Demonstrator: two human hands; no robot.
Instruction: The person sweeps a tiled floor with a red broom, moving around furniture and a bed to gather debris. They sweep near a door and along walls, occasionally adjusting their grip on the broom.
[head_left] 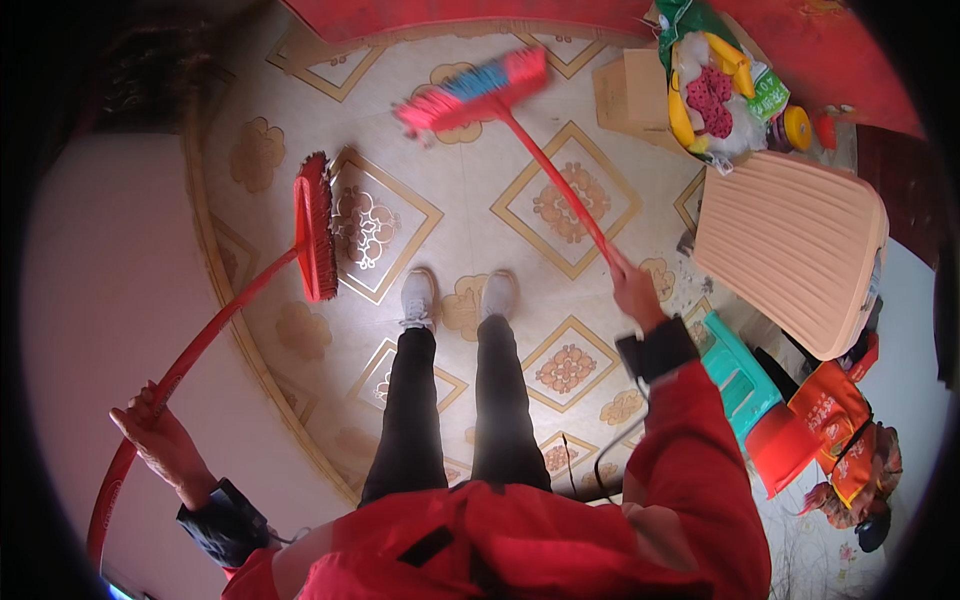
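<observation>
My left hand [172,447] is wrapped round the long red handle of a broom [316,235], the thumb sticking out to the side. That broom's narrow red head with dark bristles is at the left of the patterned floor. Closed round the end of another red handle, my right hand [640,296] holds a second broom [560,182] that slants away to the upper middle. Its wide head has pink bristles with a blue band in the middle and looks smeared by motion. The two broom heads are apart.
A cardboard box [632,92] and a full bag [712,90] stand at the far right. Nearer are a ribbed beige plastic lid or box [790,245], a teal stool [738,378] and orange-red bags [832,415]. A pale wall or panel [110,300] borders the floor on the left.
</observation>
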